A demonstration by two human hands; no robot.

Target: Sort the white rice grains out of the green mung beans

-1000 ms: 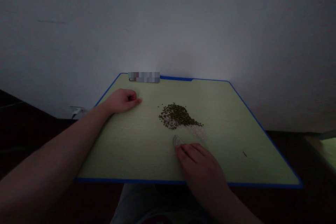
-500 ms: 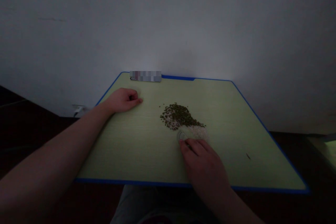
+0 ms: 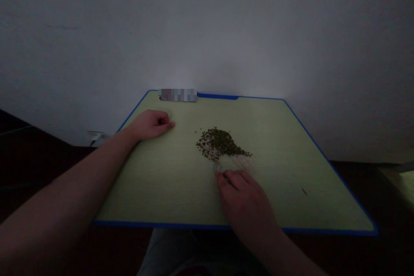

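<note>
My right hand [image 3: 244,200] is closed on a small clear object with a rounded rim [image 3: 217,166], low over the table; its exact kind is hard to make out in the dim light. Just beyond the fingers lies a heap of small green beans [image 3: 221,140], spread loosely at its left side. Pale grains like rice [image 3: 245,162] lie against the heap's near right side, and some are mixed in at its lower left. To the left of the beans, my left hand [image 3: 152,124] rests on the table with fingers curled in, and nothing shows in it.
The light table [image 3: 155,181] has a blue edge and stands against a pale wall. At its back left edge sits a flat blurred-out object [image 3: 178,95]. A thin dark sliver [image 3: 304,191] lies on the right. A white plug [image 3: 96,137] shows beyond the left edge.
My right hand has shifted slightly left with the clear object, which now shows more faintly. The left hand stays in place, and the heap looks the same.
</note>
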